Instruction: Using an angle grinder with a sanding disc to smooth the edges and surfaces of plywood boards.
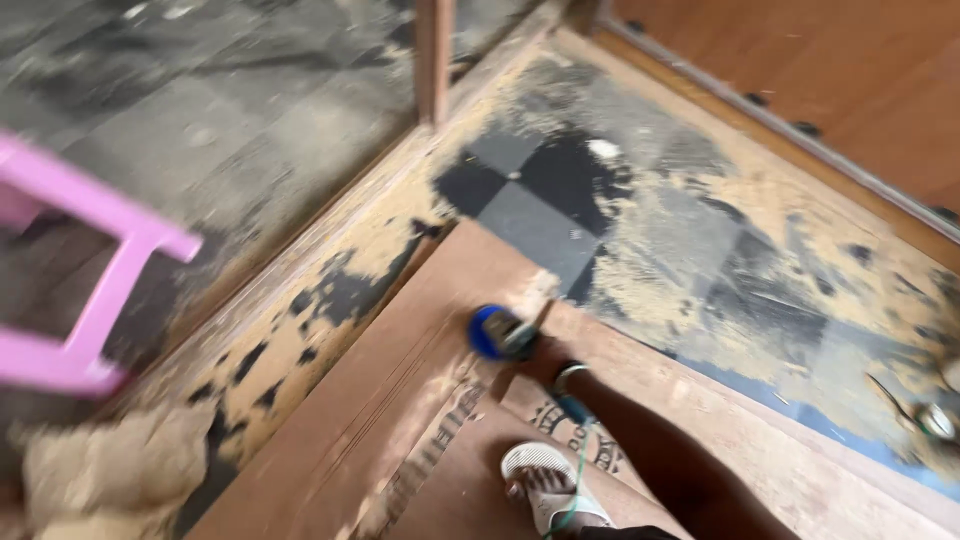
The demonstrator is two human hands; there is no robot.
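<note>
Head view, looking down at a worn floor. One hand [545, 358], reaching out from the lower right, is closing around a blue round-headed tool [492, 332]; whether it is the left or the right cannot be told from this blurred view, and the other hand is lying outside the picture. The tool is sitting directly ahead of the knuckles, its blue head pointing toward the left edge of the brown plywood sheet [400, 400] and its long axis running in line with the forearm, from lower right to upper left. The head is hovering over or resting on the sheet near its upper corner; contact cannot be judged. A bracelet [568, 374] is circling the wrist, and a green cord [578, 470] is trailing down from it past a foot in a white sandal [545, 480], which is standing on the sheet just below the arm. Beyond the sheet's corner, black and grey floor tiles [540, 215] are showing through sawdust. A pink stool [90, 290] is standing well apart at the left.
</note>
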